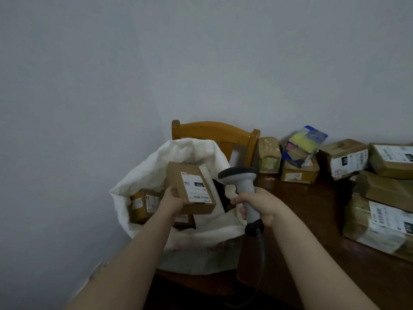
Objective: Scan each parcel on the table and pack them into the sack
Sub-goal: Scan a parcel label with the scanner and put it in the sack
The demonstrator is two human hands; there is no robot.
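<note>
- While the left hand is clutching a brown cardboard parcel over the white cloth sack, the right hand is clenching a grey scanner.
- Packed boxes are lying inside; other parcels are waiting on the wooden table.

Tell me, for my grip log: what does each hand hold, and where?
The left hand grips the cardboard parcel by its near left corner; the right hand grips the scanner by its handle.

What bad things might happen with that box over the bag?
The left hand grips the box only at one edge above the sack, so it might slip and bang the parcel already inside. The right hand holds the scanner, whose cord hangs beside the sack and might snag.
</note>
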